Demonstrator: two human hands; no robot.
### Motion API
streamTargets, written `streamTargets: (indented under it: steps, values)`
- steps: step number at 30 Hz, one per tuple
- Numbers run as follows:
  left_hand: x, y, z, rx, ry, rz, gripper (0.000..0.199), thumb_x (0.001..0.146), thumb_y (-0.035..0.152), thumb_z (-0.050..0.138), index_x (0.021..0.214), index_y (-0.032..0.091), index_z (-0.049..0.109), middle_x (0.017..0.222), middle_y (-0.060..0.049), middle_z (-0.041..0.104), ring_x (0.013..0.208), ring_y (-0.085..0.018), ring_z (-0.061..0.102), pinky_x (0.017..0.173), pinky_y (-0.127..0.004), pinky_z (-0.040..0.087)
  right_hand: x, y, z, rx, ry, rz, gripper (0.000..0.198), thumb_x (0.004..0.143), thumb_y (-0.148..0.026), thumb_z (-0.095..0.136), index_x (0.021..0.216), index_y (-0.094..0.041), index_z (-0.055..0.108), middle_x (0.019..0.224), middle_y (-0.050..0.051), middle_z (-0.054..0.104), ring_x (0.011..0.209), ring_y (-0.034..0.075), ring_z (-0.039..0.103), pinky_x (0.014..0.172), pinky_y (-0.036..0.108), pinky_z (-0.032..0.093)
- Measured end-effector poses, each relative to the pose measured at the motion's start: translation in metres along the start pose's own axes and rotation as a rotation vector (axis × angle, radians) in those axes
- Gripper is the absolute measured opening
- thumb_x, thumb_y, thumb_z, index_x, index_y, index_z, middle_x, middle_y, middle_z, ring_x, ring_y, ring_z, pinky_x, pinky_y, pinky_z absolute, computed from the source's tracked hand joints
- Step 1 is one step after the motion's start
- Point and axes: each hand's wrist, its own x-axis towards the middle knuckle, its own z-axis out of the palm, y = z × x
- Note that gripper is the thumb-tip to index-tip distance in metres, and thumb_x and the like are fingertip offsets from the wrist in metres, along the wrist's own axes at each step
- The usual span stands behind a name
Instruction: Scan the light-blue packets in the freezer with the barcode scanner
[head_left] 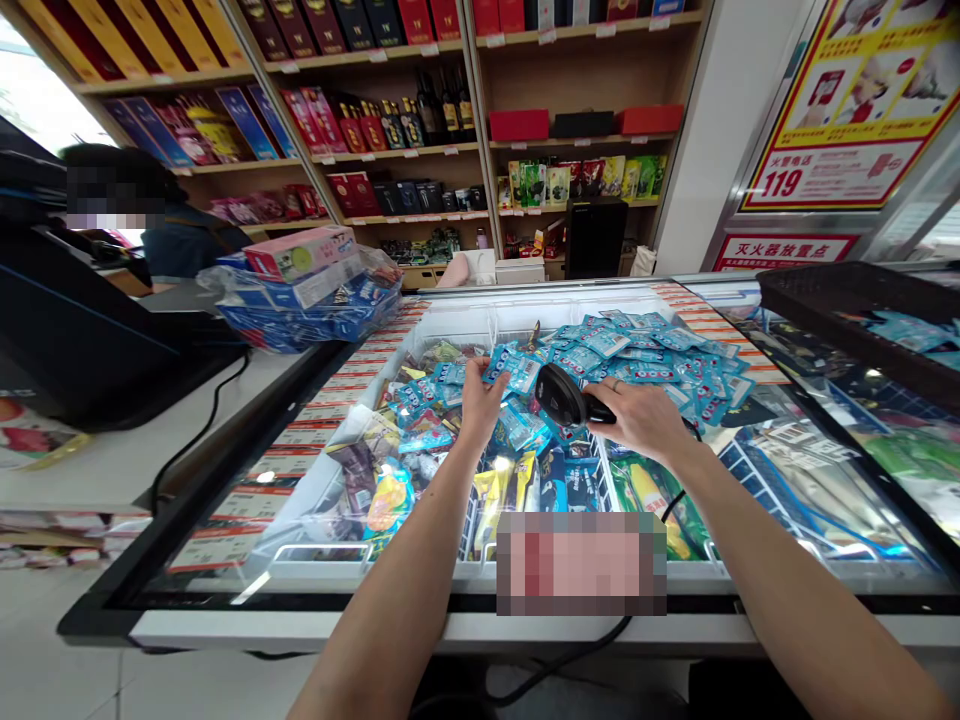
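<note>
Over the glass lid of a chest freezer, my left hand (pixel 482 396) is closed, pinching the left edge of a small blue packet (pixel 519 368). Wrapped round the handle of a black barcode scanner (pixel 562 395) is my right hand (pixel 637 412), which wears a ring. The scanner's head points left and sits just beside the packet. Many similar blue packets (pixel 652 350) lie in a loose pile on the glass behind and around both hands. A black cable (pixel 577 672) runs below the freezer's front edge.
Under the glass are baskets of wrapped ice creams (pixel 390 500). A plastic-wrapped bundle of boxes (pixel 300 290) sits at the left by a dark till screen (pixel 75 310), with a person (pixel 187 235) behind. A black tray (pixel 847 310) stands right; stocked shelves (pixel 375 150) line the back.
</note>
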Motion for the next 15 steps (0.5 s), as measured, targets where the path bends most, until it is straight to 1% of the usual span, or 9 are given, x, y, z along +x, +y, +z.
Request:
streamTargets:
  steps: [7,15]
  values:
    - [-0.0015,0.0042,-0.0004,0.013,-0.011,-0.012,0.035,0.078,0.039,0.065,0.102,0.02,0.047,0.094,-0.001,0.056,0.06,-0.007,0.048,0.059,-0.023,0.042,0.0005,0.0002,-0.0021,0.014,-0.002,0.005,0.041,0.089,-0.05,0.048,0.119,-0.023,0.056,0.101,0.005,0.067,0.074,0.017,0.061,0.057,0.028,0.03]
    - [-0.0012,-0.0008,-0.0014,0.076,-0.005,-0.015,0.037,0.079,0.041,0.064,0.104,0.02,0.048,0.098,-0.002,0.057,0.059,-0.007,0.048,0.06,-0.024,0.044,0.0004,-0.0003,-0.0019,0.008,-0.001,0.024,0.046,0.09,-0.053,0.044,0.123,-0.023,0.054,0.104,0.005,0.067,0.073,0.017,0.06,0.055,0.028,0.028]
